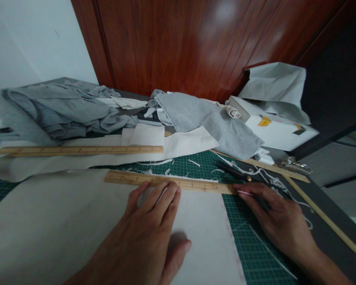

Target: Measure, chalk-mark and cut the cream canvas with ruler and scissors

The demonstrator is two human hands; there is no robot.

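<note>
i am pressing my left hand (150, 233) flat, fingers spread and closed on nothing, onto the cream fabric (62, 225) lying over the green cutting mat (249, 253); its fingertips (173, 192) are touching the near edge of the short wooden ruler (169, 181), which is lying across the far edge of the cloth. my right hand (277, 215) is resting on the mat just beside the ruler's right end, fingers curled around a thin pale marker or chalk pencil (245, 193); how firmly it is pinched i cannot tell. black scissors (240, 174) are lying just beyond that hand, among white thread trimmings (273, 180).

to do this step well, as i judge it: i am keeping the left palm's weight straight down so the ruler is not pivoting, and keeping fingertips behind the ruling edge. i am holding the marker tip snug against the wood and drawing lightly, so the soft cloth is not dragging or puckering. the fabric's right selvedge (230, 233) is lying near the ruler's end, so the line should be checked square against the mat grid there.

behind, a long wooden ruler (77, 150) is lying on a cream strip, with grey knit fabric (56, 113) heaped past it and a white box (273, 128) at right.
</note>
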